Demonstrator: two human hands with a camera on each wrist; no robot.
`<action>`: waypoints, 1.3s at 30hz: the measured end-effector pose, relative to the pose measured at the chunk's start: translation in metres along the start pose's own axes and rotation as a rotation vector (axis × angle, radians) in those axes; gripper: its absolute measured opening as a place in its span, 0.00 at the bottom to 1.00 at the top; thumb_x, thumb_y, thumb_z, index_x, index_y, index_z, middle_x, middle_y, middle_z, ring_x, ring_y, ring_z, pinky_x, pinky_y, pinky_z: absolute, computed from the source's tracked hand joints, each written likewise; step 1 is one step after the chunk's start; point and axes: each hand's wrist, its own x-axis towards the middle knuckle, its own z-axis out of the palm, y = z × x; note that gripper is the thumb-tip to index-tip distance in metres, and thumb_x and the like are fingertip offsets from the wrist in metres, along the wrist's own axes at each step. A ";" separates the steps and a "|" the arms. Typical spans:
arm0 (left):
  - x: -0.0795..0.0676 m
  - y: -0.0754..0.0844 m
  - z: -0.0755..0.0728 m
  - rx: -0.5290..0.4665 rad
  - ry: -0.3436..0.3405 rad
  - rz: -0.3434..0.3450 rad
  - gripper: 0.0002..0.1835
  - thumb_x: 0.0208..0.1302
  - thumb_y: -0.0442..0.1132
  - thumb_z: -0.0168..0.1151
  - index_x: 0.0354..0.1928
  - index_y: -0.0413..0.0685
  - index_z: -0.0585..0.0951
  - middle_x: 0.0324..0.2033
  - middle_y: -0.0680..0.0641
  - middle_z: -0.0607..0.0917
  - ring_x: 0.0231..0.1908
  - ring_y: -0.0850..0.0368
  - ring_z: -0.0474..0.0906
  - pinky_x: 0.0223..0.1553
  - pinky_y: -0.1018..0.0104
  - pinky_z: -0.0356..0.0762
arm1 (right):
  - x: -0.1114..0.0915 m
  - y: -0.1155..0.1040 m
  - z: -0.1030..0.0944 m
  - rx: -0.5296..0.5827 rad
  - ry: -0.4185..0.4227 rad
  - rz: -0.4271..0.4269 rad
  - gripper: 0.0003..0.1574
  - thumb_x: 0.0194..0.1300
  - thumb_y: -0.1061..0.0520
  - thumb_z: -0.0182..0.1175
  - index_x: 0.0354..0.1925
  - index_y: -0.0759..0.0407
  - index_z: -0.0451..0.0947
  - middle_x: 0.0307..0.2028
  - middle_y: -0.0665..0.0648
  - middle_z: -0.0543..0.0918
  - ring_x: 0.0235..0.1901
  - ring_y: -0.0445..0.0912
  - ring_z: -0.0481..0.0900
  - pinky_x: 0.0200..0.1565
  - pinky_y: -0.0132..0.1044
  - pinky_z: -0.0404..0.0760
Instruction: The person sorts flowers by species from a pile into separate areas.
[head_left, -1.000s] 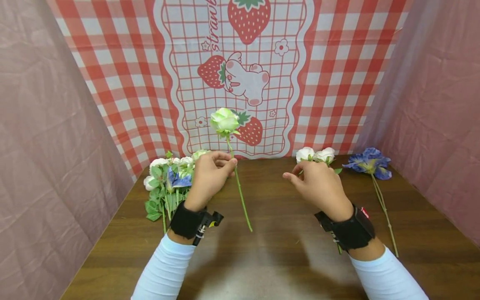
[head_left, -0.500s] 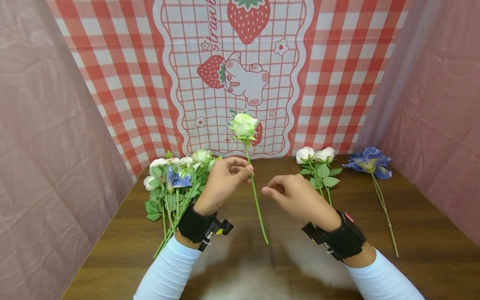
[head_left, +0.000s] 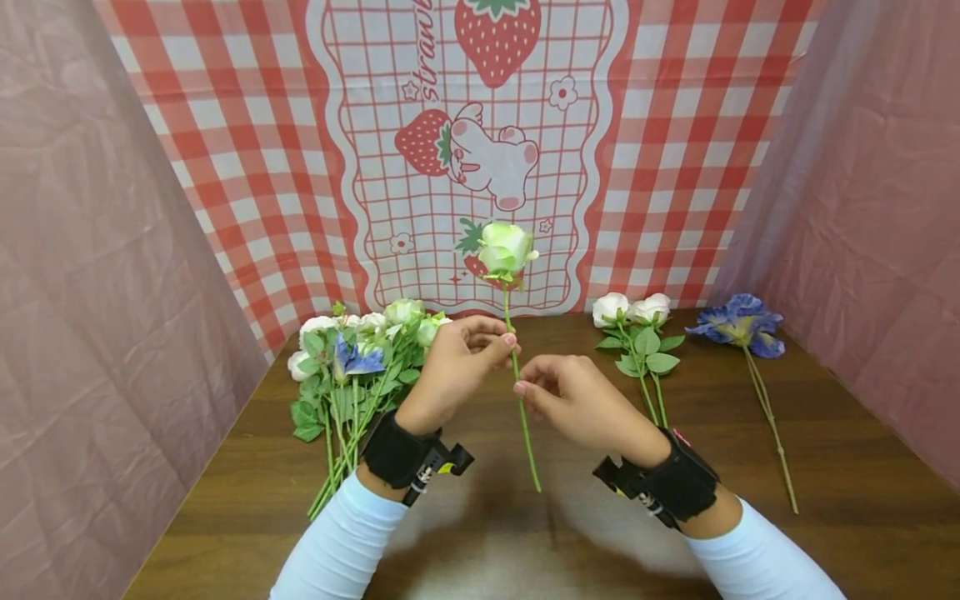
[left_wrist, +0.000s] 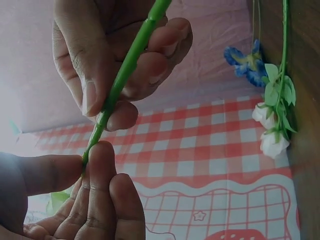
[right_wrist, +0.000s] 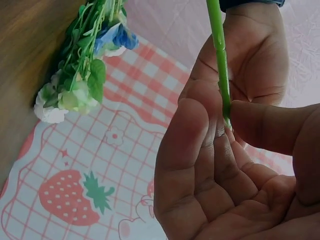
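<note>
A pale green-white rose (head_left: 507, 248) on a long green stem stands nearly upright above the middle of the table. My left hand (head_left: 467, 354) pinches its stem between thumb and fingers, below the bloom. Just under that, my right hand (head_left: 581, 400) has thumb and fingertips on the same stem. In the left wrist view the green stem (left_wrist: 127, 65) runs between both hands' fingertips. Seen from the right wrist, the right thumb (right_wrist: 265, 125) presses the stem (right_wrist: 220, 55) against the fingers. The stem's lower end hangs free.
A pile of white and pale green roses (head_left: 405, 312) with a blue flower (head_left: 356, 360) lies at left on the wooden table (head_left: 480, 550). Two white roses (head_left: 630, 310) and a blue iris-like flower (head_left: 738, 325) lie at right. A checked strawberry cloth (head_left: 660, 167) hangs behind.
My left hand has carried the rose to the right, toward the middle. My right hand has moved left from above the white roses and now pinches the rose's stem.
</note>
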 end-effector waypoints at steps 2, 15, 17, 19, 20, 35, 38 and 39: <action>0.000 0.000 0.001 -0.006 -0.002 0.004 0.06 0.73 0.35 0.63 0.46 0.39 0.84 0.37 0.42 0.88 0.37 0.44 0.85 0.42 0.60 0.84 | 0.000 -0.001 0.000 0.007 -0.003 0.007 0.07 0.76 0.57 0.61 0.38 0.55 0.82 0.23 0.45 0.81 0.25 0.41 0.81 0.28 0.36 0.81; -0.001 0.000 0.003 -0.035 -0.027 0.000 0.07 0.74 0.35 0.62 0.47 0.38 0.84 0.37 0.41 0.88 0.38 0.52 0.85 0.43 0.59 0.84 | 0.000 -0.002 0.001 0.029 -0.001 0.009 0.08 0.75 0.57 0.61 0.36 0.55 0.80 0.23 0.45 0.82 0.24 0.42 0.80 0.26 0.35 0.79; -0.001 -0.001 0.004 -0.035 -0.028 -0.007 0.07 0.74 0.35 0.62 0.47 0.38 0.84 0.37 0.41 0.88 0.38 0.53 0.85 0.45 0.57 0.84 | 0.000 -0.001 0.002 0.030 -0.003 0.009 0.08 0.75 0.56 0.61 0.35 0.56 0.80 0.23 0.45 0.82 0.24 0.41 0.79 0.26 0.35 0.79; -0.001 -0.001 0.004 -0.033 -0.030 -0.016 0.08 0.74 0.35 0.62 0.47 0.38 0.84 0.38 0.41 0.88 0.38 0.53 0.85 0.45 0.56 0.84 | 0.000 0.000 0.002 0.031 -0.003 0.010 0.09 0.75 0.56 0.62 0.35 0.57 0.80 0.23 0.45 0.82 0.24 0.41 0.79 0.26 0.34 0.78; -0.001 0.000 0.004 -0.031 -0.030 -0.021 0.08 0.74 0.35 0.62 0.47 0.39 0.84 0.38 0.41 0.88 0.38 0.53 0.85 0.45 0.57 0.84 | 0.001 0.000 0.003 0.030 -0.004 0.014 0.09 0.75 0.56 0.62 0.35 0.57 0.80 0.23 0.45 0.82 0.24 0.41 0.79 0.26 0.34 0.78; -0.002 -0.001 0.009 -0.030 -0.059 -0.068 0.10 0.77 0.35 0.58 0.51 0.39 0.84 0.41 0.41 0.88 0.43 0.51 0.85 0.52 0.46 0.81 | 0.001 0.002 0.005 0.013 0.000 0.019 0.10 0.74 0.57 0.63 0.32 0.55 0.79 0.21 0.49 0.80 0.20 0.40 0.75 0.23 0.31 0.73; 0.000 -0.001 0.010 -0.041 -0.065 -0.069 0.10 0.77 0.35 0.57 0.52 0.37 0.83 0.41 0.40 0.88 0.41 0.52 0.85 0.49 0.52 0.83 | 0.001 0.002 0.006 -0.003 0.007 0.023 0.11 0.74 0.57 0.63 0.31 0.55 0.79 0.20 0.47 0.79 0.20 0.40 0.75 0.22 0.31 0.72; 0.000 -0.002 0.010 -0.035 -0.063 -0.066 0.11 0.77 0.36 0.57 0.51 0.37 0.83 0.41 0.40 0.88 0.40 0.54 0.85 0.48 0.55 0.83 | 0.000 0.002 0.006 -0.009 0.009 0.025 0.11 0.74 0.58 0.63 0.31 0.55 0.79 0.20 0.46 0.79 0.20 0.40 0.75 0.22 0.31 0.72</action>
